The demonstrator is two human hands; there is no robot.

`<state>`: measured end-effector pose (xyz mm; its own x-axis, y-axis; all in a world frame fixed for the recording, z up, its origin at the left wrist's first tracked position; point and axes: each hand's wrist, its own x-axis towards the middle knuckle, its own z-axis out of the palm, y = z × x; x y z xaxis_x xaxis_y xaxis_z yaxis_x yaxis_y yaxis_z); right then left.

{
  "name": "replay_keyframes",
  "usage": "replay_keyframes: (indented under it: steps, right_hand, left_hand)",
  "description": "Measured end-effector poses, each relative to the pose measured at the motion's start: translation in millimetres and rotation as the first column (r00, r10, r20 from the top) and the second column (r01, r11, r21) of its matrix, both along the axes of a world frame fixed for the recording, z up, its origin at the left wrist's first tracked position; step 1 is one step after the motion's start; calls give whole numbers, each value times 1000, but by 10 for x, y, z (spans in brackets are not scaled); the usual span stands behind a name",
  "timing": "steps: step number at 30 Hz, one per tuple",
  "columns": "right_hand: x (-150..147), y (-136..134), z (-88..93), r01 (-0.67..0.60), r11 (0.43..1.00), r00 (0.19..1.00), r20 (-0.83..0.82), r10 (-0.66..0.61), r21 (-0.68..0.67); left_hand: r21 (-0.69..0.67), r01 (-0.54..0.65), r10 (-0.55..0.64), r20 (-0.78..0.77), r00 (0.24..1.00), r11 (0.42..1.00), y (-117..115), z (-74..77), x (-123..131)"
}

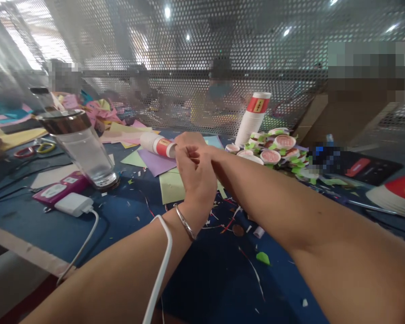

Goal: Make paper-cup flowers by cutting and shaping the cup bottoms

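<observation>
My left hand (197,177) is over the middle of the table with its fingers curled in. Whatever they may hold is hidden. Just beyond it, my right hand (191,140) bends across at the wrist, and its fingers are out of sight behind the left hand. A stack of paper cups (155,145), white with a red band, lies on its side against the hands. Whether a hand grips the cups I cannot tell. Below them are a purple paper sheet (157,163) and a pale green sheet (172,186).
A glass water bottle (86,148) stands left, beside a purple power strip (59,186) with a white charger (74,204) and cable. Right are an upright cup stack (253,119), a heap of paper-cup pieces (273,148) and a phone (361,167). Scraps litter the table; perforated mesh rises behind.
</observation>
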<state>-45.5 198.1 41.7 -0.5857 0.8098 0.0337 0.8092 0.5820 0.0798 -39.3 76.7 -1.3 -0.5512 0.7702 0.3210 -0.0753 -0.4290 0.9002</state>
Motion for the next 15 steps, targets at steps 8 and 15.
replay_keyframes:
  steps: [8, 15]
  right_hand:
    - [363, 92, 207, 111, 993, 992, -65, -108, 43]
    - [812, 244, 430, 253, 967, 964, -82, -253, -9]
  left_hand:
    - [-10, 79, -79, -48, 996, 997, -45, -5, 52]
    - [-84, 204, -207, -29, 978, 975, -107, -23, 117]
